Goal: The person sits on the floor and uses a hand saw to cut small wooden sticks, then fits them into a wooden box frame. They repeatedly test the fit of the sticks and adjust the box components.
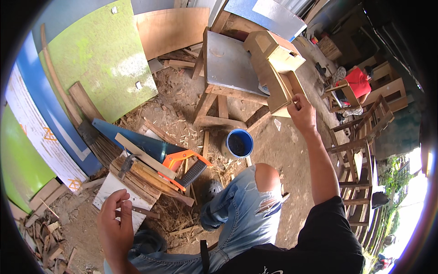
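On the right, my right hand [302, 112] is closed on the near edge of a light plywood box [273, 75]. The box has a narrow open compartment and leans at the right side of a small metal-topped wooden table [230, 64]. At lower left, the fingers of my left hand [116, 223] are curled around a short brown stick-like piece [147, 212]; its far end points right, and its kind is unclear. Just beyond that hand lie a hammer [125, 167], wood strips [153, 180] and a handsaw [137, 139] with an orange and black handle.
A blue bucket [249, 145] with dark contents stands before the table. Painted boards [98, 59] lean at the left, near a broom [102, 148]. Wood scraps [50, 242] and shavings litter the dirt floor. Far right are a wooden frame [358, 150] and a person in red [358, 82].
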Demonstrator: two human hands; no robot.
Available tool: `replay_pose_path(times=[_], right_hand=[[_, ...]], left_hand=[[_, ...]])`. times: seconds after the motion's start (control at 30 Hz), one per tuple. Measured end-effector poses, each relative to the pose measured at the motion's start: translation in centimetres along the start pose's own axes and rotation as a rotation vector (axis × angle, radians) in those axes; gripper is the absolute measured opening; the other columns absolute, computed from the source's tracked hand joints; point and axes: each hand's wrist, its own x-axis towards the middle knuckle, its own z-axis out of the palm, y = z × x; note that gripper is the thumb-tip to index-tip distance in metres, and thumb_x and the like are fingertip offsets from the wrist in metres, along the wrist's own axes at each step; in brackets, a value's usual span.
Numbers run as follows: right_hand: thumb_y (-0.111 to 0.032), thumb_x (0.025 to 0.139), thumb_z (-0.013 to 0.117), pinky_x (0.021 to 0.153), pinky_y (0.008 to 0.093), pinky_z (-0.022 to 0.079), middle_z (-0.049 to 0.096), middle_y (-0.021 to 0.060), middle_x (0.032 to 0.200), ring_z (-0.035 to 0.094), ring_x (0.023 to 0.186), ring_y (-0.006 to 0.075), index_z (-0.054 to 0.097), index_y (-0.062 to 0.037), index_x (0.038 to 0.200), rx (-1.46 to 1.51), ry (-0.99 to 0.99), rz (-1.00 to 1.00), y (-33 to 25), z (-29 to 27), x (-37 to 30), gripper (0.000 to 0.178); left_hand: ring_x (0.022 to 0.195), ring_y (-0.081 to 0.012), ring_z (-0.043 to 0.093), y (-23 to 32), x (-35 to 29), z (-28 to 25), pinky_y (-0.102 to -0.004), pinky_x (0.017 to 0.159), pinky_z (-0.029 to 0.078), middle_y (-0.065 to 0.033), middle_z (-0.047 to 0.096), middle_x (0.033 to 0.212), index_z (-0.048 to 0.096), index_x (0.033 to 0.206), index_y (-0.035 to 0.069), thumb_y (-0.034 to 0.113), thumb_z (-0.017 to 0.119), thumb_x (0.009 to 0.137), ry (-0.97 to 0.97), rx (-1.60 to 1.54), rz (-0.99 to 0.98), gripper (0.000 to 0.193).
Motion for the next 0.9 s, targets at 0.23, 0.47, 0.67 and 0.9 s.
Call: replay_pose_path(times=[0.23,0.47,0.67,0.9], right_hand=[[-0.008,0.083,0.063,0.051,0.0256,0.036,0.047,-0.0027,0.057,0.041,0.052,0.0042,0.062,-0.0028,0.096,0.263,-0.032,-0.002,-2.6,-2.6,-3.1,0.014],[-0.001,0.088,0.059,0.056,0.0197,0.039,0.052,-0.007,0.073,0.046,0.064,0.0004,0.056,-0.0028,0.103,0.928,-0.711,-0.025,-12.0,-0.1,-13.6,0.015],[0.001,0.079,0.066,0.054,0.0259,0.044,0.053,0.0003,0.064,0.051,0.056,0.0097,0.058,-0.0065,0.093,0.756,-0.822,-0.566,-17.2,1.6,-18.4,0.018],[0.0,0.069,0.07,0.057,0.0409,0.051,0.062,0.0094,0.072,0.064,0.065,0.0316,0.061,-0.0087,0.093,0.666,-0.738,-0.98,-19.6,2.7,-19.7,0.026]], left_hand=[[0.093,-0.0287,0.066,2.2,0.1,0.4,-0.0359,0.076,0.052,-0.0149,0.068,0.102,0.065,0.114,0.003,0.02,0.064,0.095,-0.044,-0.021,0.124,0.025],[0.12,-0.0338,0.056,6.5,0.0,4.2,-0.0468,0.103,0.039,-0.0119,0.063,0.123,0.065,0.118,0.006,0.015,0.07,0.082,0.095,0.171,0.79,0.037],[0.103,-0.0289,0.064,6.4,-1.4,3.7,-0.0463,0.095,0.044,-0.0087,0.071,0.103,0.071,0.107,0.007,0.017,0.065,0.082,-0.123,0.269,0.678,0.028],[0.072,-0.0296,0.066,4.4,-2.5,2.6,-0.0381,0.067,0.051,-0.0143,0.069,0.079,0.074,0.094,0.002,0.024,0.064,0.083,-0.475,0.122,0.328,0.026]])
